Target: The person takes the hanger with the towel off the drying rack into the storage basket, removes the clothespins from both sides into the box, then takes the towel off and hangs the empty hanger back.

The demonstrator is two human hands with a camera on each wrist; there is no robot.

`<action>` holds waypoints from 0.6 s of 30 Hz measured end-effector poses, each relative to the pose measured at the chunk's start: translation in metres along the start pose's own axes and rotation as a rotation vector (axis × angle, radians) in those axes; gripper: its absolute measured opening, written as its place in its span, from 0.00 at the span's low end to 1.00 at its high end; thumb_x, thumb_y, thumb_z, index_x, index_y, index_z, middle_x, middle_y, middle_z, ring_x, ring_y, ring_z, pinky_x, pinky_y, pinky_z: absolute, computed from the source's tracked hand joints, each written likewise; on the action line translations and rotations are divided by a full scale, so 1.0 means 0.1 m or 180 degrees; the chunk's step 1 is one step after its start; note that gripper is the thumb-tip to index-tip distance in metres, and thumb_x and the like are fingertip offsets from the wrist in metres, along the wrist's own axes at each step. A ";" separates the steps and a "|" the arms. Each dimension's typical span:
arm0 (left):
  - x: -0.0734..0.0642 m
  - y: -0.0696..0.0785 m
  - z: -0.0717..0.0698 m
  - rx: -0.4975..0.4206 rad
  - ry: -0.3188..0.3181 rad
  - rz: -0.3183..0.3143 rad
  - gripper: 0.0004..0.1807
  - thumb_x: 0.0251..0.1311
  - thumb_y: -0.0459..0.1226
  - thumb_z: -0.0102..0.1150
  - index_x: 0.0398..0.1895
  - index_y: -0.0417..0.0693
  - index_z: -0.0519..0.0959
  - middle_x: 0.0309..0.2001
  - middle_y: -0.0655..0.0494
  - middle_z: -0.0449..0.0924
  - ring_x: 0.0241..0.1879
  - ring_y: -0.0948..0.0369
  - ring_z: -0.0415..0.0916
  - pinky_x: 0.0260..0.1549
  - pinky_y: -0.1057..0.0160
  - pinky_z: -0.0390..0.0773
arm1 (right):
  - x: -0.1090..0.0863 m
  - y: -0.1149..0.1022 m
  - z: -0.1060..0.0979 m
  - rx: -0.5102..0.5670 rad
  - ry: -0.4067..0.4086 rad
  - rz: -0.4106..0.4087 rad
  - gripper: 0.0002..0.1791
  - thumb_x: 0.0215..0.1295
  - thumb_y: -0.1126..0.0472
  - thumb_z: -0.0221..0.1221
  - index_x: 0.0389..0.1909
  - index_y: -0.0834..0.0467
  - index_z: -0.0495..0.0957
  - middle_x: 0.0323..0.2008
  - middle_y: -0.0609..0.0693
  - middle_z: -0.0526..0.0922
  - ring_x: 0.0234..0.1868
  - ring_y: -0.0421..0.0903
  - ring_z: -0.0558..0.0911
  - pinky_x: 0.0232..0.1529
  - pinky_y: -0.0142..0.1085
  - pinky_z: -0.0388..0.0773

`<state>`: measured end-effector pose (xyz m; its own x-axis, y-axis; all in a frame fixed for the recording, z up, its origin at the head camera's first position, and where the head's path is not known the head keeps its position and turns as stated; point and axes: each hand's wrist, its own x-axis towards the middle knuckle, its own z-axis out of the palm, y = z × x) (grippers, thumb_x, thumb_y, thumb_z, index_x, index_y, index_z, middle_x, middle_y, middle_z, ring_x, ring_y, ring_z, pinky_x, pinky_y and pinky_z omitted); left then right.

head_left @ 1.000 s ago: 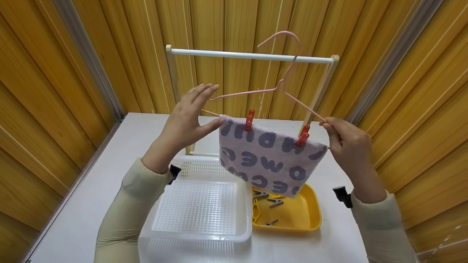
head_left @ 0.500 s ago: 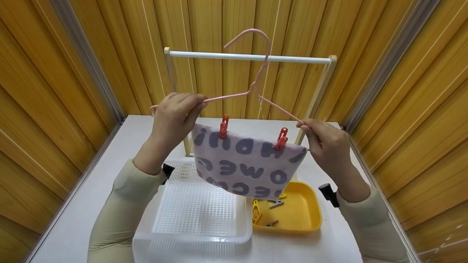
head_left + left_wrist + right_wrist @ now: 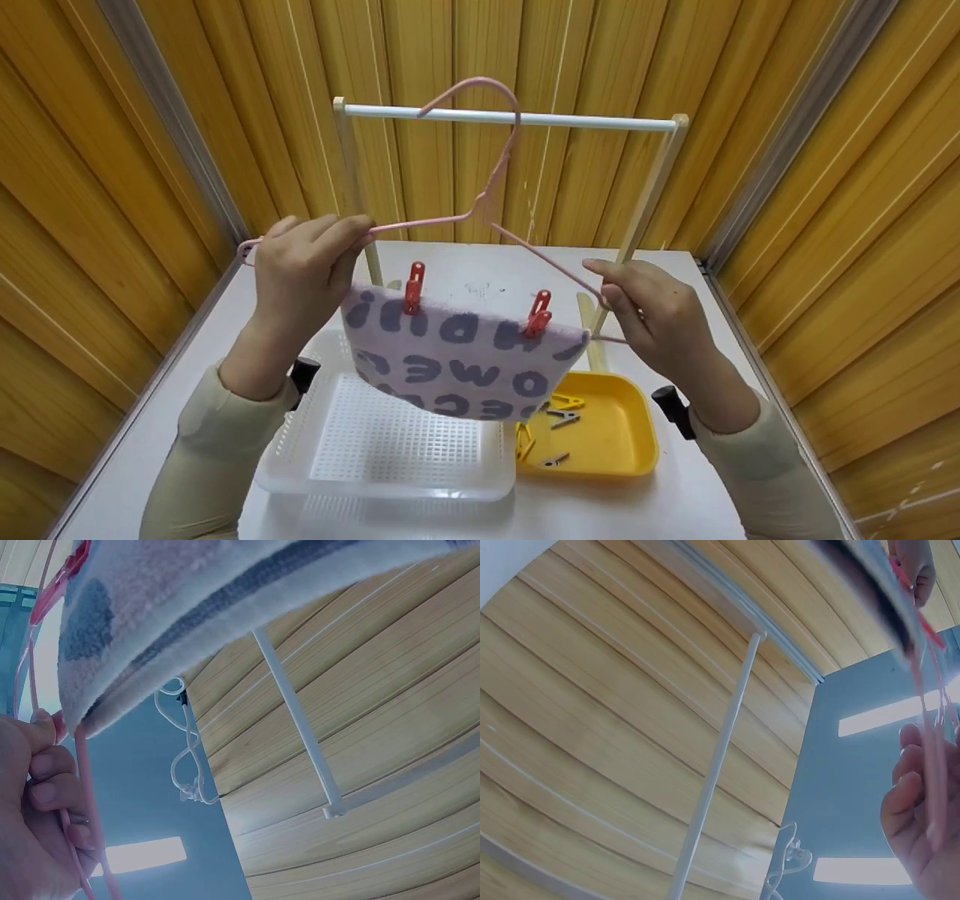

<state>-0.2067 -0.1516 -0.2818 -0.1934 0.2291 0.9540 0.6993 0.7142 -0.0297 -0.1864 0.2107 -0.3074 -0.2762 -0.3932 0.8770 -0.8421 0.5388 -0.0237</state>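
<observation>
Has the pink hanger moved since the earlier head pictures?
Yes. In the head view, the pink hanger has shifted left and slightly down, judged by the white rail behind it.

Pink hanger's lower bar (image 3: 611,340) mostly hidden by the lettered cloth (image 3: 465,358)

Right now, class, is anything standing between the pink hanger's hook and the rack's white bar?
Nothing visible. In the head view, the hook of the pink hanger overlaps the white bar; the left grip is lower, on the hanger. Whether hook and bar touch is unclear.
</observation>
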 end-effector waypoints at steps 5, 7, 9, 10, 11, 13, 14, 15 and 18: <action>-0.18 -0.01 -0.12 0.0058 -0.0075 -0.0072 0.20 0.75 0.46 0.51 0.36 0.41 0.86 0.18 0.47 0.80 0.13 0.54 0.65 0.19 0.57 0.59 | -0.14 0.05 -0.10 -0.0120 0.0044 0.0074 0.24 0.82 0.51 0.47 0.47 0.65 0.85 0.24 0.53 0.82 0.25 0.44 0.73 0.28 0.34 0.73; -0.27 -0.01 -0.17 0.0066 -0.0107 -0.0107 0.20 0.75 0.45 0.50 0.36 0.40 0.86 0.19 0.46 0.82 0.14 0.54 0.67 0.18 0.58 0.60 | -0.21 0.09 -0.12 -0.0197 0.0115 0.0042 0.24 0.82 0.52 0.47 0.44 0.65 0.86 0.24 0.54 0.84 0.25 0.45 0.75 0.28 0.36 0.74; -0.36 -0.03 -0.21 0.0075 -0.0138 -0.0147 0.21 0.76 0.45 0.50 0.35 0.40 0.85 0.20 0.46 0.82 0.13 0.55 0.65 0.18 0.59 0.58 | -0.28 0.15 -0.13 -0.0278 0.0196 -0.0024 0.25 0.82 0.51 0.48 0.40 0.65 0.86 0.23 0.54 0.84 0.23 0.45 0.75 0.26 0.38 0.74; -0.40 -0.03 -0.22 0.0096 -0.0161 -0.0159 0.21 0.76 0.45 0.50 0.35 0.40 0.85 0.19 0.47 0.81 0.13 0.56 0.63 0.18 0.59 0.56 | -0.32 0.18 -0.13 -0.0304 0.0238 -0.0060 0.25 0.81 0.51 0.48 0.38 0.65 0.87 0.22 0.53 0.83 0.22 0.45 0.75 0.25 0.38 0.74; -0.45 -0.04 -0.24 0.0105 -0.0177 -0.0176 0.21 0.76 0.45 0.50 0.35 0.40 0.85 0.18 0.47 0.80 0.13 0.57 0.62 0.18 0.60 0.56 | -0.35 0.22 -0.13 -0.0316 0.0276 -0.0096 0.25 0.81 0.51 0.48 0.36 0.65 0.86 0.20 0.53 0.82 0.21 0.45 0.73 0.24 0.37 0.73; -0.54 -0.06 -0.25 0.0125 -0.0217 -0.0208 0.21 0.76 0.46 0.49 0.35 0.40 0.85 0.17 0.48 0.78 0.13 0.58 0.59 0.18 0.60 0.56 | -0.43 0.27 -0.14 -0.0350 0.0327 -0.0137 0.26 0.81 0.51 0.48 0.32 0.65 0.85 0.18 0.52 0.80 0.19 0.44 0.71 0.22 0.36 0.71; -0.59 -0.07 -0.25 0.0139 -0.0238 -0.0225 0.21 0.76 0.46 0.49 0.36 0.41 0.85 0.16 0.48 0.77 0.13 0.58 0.58 0.18 0.61 0.56 | -0.47 0.30 -0.15 -0.0364 0.0350 -0.0140 0.27 0.81 0.51 0.48 0.30 0.65 0.85 0.17 0.52 0.79 0.19 0.44 0.69 0.21 0.35 0.70; -0.64 -0.08 -0.24 0.0148 -0.0256 -0.0241 0.21 0.76 0.46 0.49 0.36 0.41 0.85 0.16 0.49 0.77 0.14 0.59 0.58 0.18 0.61 0.56 | -0.51 0.32 -0.16 -0.0359 0.0373 -0.0125 0.27 0.81 0.51 0.48 0.29 0.66 0.84 0.16 0.52 0.78 0.18 0.44 0.69 0.21 0.35 0.70; -0.78 -0.13 -0.21 0.0163 -0.0313 -0.0293 0.21 0.76 0.46 0.48 0.36 0.42 0.85 0.15 0.50 0.75 0.14 0.59 0.58 0.18 0.60 0.58 | -0.63 0.37 -0.20 -0.0332 0.0438 -0.0063 0.29 0.81 0.51 0.49 0.26 0.67 0.83 0.15 0.53 0.77 0.18 0.44 0.68 0.20 0.34 0.69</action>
<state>-0.1863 -0.1924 -0.3500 -0.3234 0.2231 0.9196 0.6401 0.7673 0.0389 -0.1908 0.2701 -0.3536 -0.1881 -0.3028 0.9343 -0.7922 0.6091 0.0379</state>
